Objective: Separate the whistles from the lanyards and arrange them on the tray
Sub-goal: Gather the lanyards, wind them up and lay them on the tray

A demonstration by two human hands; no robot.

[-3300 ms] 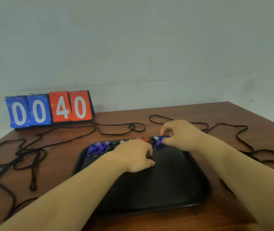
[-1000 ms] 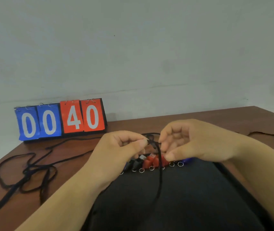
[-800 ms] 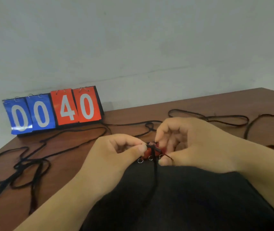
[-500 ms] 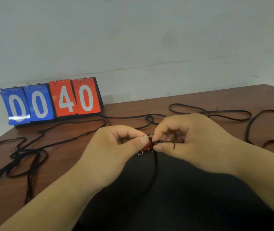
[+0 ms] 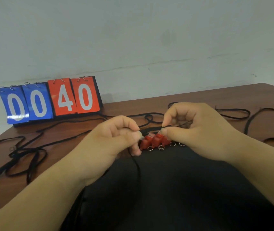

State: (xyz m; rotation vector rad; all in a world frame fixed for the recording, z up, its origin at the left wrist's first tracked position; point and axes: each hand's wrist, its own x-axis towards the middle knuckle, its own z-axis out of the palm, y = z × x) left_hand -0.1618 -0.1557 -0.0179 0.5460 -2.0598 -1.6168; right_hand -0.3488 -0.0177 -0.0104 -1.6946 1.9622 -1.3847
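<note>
Black lanyard (image 5: 151,129) seemingly pinched between raised left hand (image 5: 114,140) and right hand (image 5: 198,129).

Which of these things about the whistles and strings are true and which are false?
1. The scoreboard reads 0040. True.
2. The whistles showing between the hands are green. False: they are red.
3. Both the left hand and the right hand pinch a black string. True.
4. The tray is white. False: it is black.
5. Loose black strings lie on the table. True.
6. The whistles sit at the tray's near edge. False: they line its far edge.
</note>
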